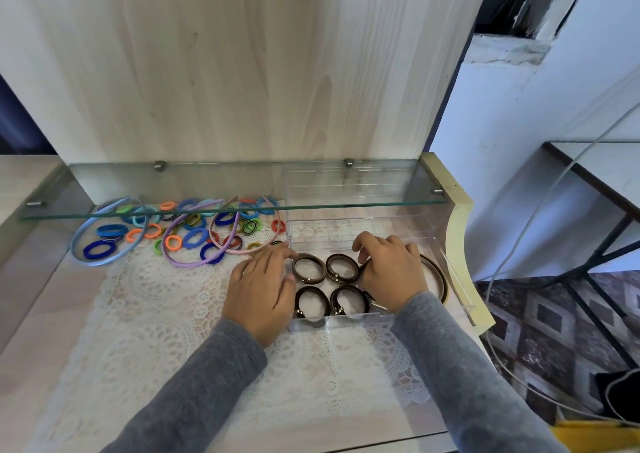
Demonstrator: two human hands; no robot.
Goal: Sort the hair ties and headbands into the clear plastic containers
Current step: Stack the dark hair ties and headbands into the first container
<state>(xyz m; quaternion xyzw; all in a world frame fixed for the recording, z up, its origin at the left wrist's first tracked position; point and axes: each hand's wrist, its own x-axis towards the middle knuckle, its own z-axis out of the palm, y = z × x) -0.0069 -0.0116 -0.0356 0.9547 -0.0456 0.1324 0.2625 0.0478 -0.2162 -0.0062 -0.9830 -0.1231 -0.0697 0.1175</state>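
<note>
Clear container (pixel 346 321) at tabletop right edge holds four brown hair ties (pixel 308 269) and brown headband (pixel 439 274). Left grip (pixel 263 279) flat against container's left wall, empty. Right grip (pixel 391 269) curled inside; hold unclear. Coloured ties (pixel 194 238) back-left: likely light, soft, pinch anywhere. Pastel headbands (pixel 187 264): likely springy, take mid-arc.

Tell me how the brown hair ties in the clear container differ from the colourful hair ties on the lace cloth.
Colour: the brown hair ties are all dark brown; the colourful hair ties are blue, orange, green and red. Order: the brown ones lie in two neat rows inside the clear container; the colourful ones lie scattered on the lace cloth. Both kinds are rings.
</note>
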